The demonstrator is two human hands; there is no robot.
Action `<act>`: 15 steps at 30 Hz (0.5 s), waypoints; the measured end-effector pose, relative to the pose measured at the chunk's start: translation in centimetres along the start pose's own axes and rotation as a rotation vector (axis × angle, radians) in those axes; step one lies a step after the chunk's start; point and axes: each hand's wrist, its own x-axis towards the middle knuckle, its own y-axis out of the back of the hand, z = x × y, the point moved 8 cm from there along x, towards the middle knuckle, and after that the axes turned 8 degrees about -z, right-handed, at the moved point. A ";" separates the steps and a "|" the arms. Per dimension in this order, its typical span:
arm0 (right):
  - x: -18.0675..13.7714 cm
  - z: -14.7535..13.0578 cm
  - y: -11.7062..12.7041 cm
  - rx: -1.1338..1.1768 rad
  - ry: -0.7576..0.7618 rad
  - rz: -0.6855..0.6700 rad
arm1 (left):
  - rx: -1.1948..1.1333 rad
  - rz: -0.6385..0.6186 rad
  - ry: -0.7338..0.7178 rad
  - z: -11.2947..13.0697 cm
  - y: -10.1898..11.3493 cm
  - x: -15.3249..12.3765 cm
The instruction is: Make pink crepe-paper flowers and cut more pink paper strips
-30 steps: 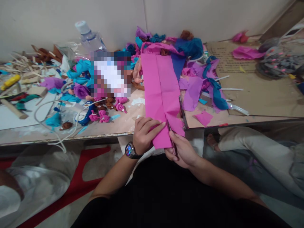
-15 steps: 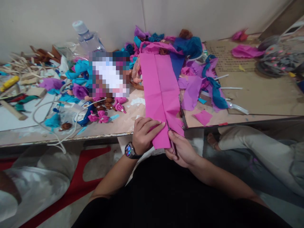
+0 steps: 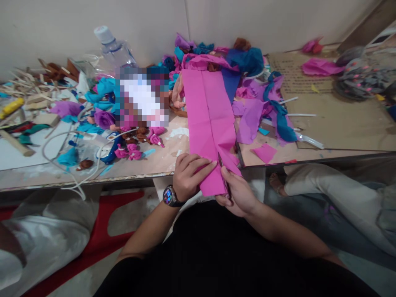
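Note:
A long pink sheet of crepe paper (image 3: 204,111) runs from the heap at the back, over the table edge, towards my body. It is split lengthwise near its close end. My left hand (image 3: 189,177), a watch on its wrist, is closed on the left strip, fingers lying over the top of it. Close beside it, my right hand (image 3: 239,192) is closed round a pair of scissors (image 3: 220,160); their dark blade shows in the slit between the strips. Most of the scissors is hidden by paper and fingers.
Crumpled purple and teal paper (image 3: 252,113) lies right of the sheet, beside a cardboard sheet (image 3: 340,128). To the left are paper rosettes (image 3: 134,152), a white cable (image 3: 46,144), a bottle (image 3: 116,49) and wooden sticks (image 3: 27,86). People's legs (image 3: 328,185) flank me.
The near end of the pink paper has shifted slightly right, along with my left fingertips. My right hand has turned a little, and less of the scissors shows beneath the paper.

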 end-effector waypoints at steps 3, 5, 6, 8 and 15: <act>0.1 -0.1 -0.1 0.005 0.003 0.006 | -0.010 0.001 -0.004 -0.1 -0.1 -0.1; 0.1 -0.2 -0.1 0.009 0.007 0.013 | -0.010 0.001 -0.016 0.0 -0.1 -0.1; 0.2 -0.3 -0.1 0.006 0.009 0.017 | -0.009 -0.005 -0.022 0.0 -0.2 -0.1; 0.2 -0.4 0.0 -0.007 0.013 0.033 | -0.005 -0.022 -0.028 0.0 -0.4 -0.2; 0.4 -0.4 0.1 -0.047 0.024 0.024 | 0.025 -0.046 -0.051 0.2 -0.6 -0.2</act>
